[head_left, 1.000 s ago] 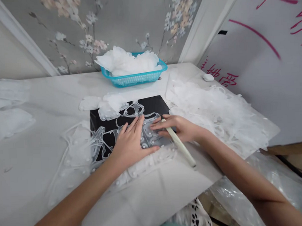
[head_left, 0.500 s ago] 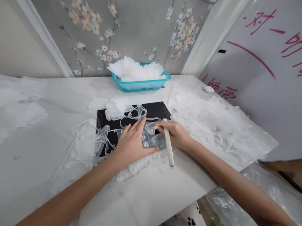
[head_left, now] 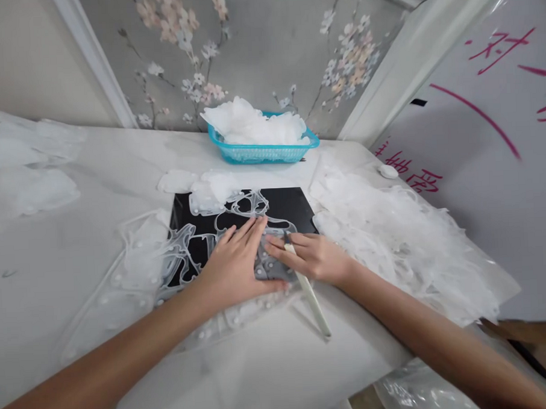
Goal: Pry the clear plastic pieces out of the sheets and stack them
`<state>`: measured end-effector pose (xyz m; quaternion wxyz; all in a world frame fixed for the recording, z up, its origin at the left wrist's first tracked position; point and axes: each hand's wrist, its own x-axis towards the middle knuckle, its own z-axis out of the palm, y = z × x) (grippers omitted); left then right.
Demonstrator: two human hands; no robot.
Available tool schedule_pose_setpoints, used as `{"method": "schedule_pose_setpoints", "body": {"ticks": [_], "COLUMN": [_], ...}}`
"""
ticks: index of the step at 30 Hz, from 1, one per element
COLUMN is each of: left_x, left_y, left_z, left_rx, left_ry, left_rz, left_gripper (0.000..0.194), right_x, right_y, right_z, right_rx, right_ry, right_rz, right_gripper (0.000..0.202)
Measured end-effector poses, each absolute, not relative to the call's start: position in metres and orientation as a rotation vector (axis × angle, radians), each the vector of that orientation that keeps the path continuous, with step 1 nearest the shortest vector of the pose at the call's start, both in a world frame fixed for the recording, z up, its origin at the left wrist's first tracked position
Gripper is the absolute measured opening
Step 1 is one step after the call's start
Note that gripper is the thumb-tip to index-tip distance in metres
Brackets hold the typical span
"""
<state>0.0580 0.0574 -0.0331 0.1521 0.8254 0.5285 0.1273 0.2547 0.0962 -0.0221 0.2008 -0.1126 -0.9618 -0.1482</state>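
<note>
My left hand [head_left: 237, 260] lies flat with spread fingers on a translucent, dotted plastic sheet [head_left: 269, 268]. Under that sheet is a black board [head_left: 291, 197]. My right hand [head_left: 318, 257] is closed around a slim tool with a pale handle [head_left: 314, 308]; its short dark end points away from me, and its exact kind is unclear. The fingertips of this hand touch the sheet just right of my left hand. Thin cut-out outlines of clear plastic [head_left: 184, 244] lie on the board's left part. At its back edge rest several frosted pieces [head_left: 209, 192].
A blue basket [head_left: 266, 153] heaped with white pieces stands against the wall. To the right spreads a large pile of clear plastic scraps [head_left: 392, 241]. More dotted sheets [head_left: 135, 265] lie left of the board, and white stacks [head_left: 28, 188] sit farther left.
My right hand has shifted slightly toward me, and the tool has turned so its handle end points more to the lower right. My left hand stays pressed on the sheet. The view has shifted a little.
</note>
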Motion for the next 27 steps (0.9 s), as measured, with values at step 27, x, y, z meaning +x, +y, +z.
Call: {"method": "schedule_pose_setpoints", "body": {"ticks": [27], "left_x": [0.056], "left_y": [0.055], "left_z": [-0.031], "left_rx": [2.350], "left_ry": [1.550], "left_rz": [0.496], "left_gripper": [0.063], "right_x": [0.255], "right_y": [0.098], "right_z": [-0.009], "right_rx": [-0.498], "right_ry": [-2.820], "right_rz": [-0.139], "right_gripper": [0.022]}}
